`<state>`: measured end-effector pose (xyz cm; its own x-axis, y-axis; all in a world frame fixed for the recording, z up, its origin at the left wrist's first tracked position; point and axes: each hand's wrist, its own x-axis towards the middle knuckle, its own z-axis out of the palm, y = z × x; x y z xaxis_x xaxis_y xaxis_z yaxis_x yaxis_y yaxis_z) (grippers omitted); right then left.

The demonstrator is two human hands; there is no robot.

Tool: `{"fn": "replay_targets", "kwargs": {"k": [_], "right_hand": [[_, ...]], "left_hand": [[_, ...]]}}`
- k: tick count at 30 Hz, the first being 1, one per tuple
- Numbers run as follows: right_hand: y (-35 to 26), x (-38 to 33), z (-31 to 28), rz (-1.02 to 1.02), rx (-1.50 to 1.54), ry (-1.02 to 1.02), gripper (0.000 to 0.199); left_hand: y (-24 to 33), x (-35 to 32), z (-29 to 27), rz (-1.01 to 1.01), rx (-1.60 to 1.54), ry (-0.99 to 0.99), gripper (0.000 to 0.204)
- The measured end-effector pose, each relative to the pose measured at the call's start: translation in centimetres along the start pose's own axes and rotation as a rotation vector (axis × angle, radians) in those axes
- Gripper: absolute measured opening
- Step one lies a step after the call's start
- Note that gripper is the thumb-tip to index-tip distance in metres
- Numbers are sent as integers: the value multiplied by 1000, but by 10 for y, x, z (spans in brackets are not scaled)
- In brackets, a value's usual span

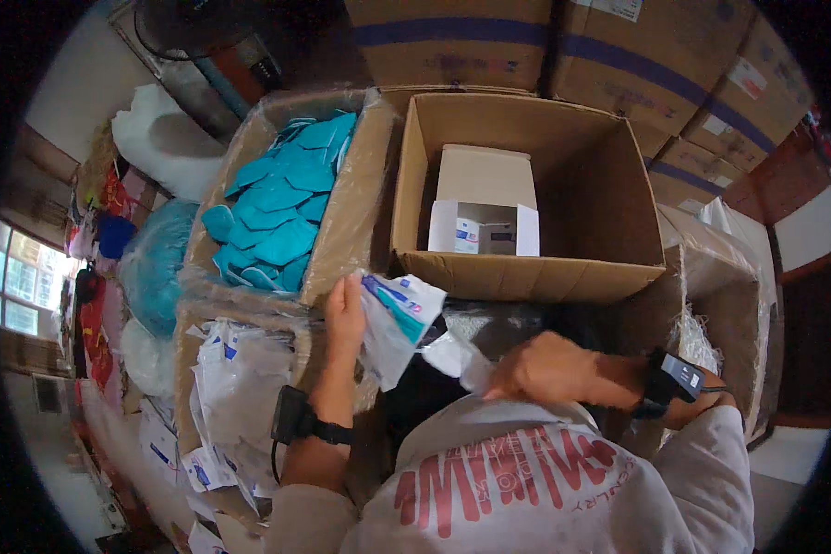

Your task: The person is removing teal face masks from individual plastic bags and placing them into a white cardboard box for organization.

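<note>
My left hand [345,312] is closed on the edge of a clear and white printed plastic bag [389,355]. Through the film shows a folded teal face mask [399,309]. To its right, my right hand [543,369] is blurred, its fingers closed at the end of a whitish strip [457,360] that reaches toward the bag. Whether strip and bag are joined, I cannot tell. Beyond my left hand, many teal face masks [281,198] fill a plastic-lined carton [369,185]. Flat printed plastic bags [235,388] are heaped in another carton at near left.
Ahead stands a large open carton [526,277] holding a small white box [485,171] with its lid up. Another lined carton [725,314] stands at right. Taped cartons [452,51] are stacked behind. A clear sack of teal items [161,268] sits at left.
</note>
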<state>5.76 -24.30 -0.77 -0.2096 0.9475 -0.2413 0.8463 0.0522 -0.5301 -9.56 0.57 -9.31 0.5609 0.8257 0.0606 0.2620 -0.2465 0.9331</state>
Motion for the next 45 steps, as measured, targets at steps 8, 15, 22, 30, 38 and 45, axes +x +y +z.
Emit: {"fn": "replay_targets", "kwargs": {"k": [8, 15, 22, 30, 38, 45], "right_hand": [[0, 22, -26, 154, 229, 543, 32], [9, 36, -16, 109, 272, 782, 19], [63, -26, -59, 247, 723, 1249, 14], [53, -21, -79, 86, 782, 740, 22], [-11, 33, -80, -90, 14, 427, 19], [-4, 39, -73, -1, 131, 134, 29]], "left_hand": [[55, -15, 23, 212, 71, -13, 24], [43, -15, 21, 416, 154, 223, 22], [42, -15, -11, 593, 149, 311, 25], [75, -14, -9, 888, 138, 172, 25], [87, -20, -2, 821, 180, 79, 20], [92, -20, 5, 744, 129, -184, 17]]}}
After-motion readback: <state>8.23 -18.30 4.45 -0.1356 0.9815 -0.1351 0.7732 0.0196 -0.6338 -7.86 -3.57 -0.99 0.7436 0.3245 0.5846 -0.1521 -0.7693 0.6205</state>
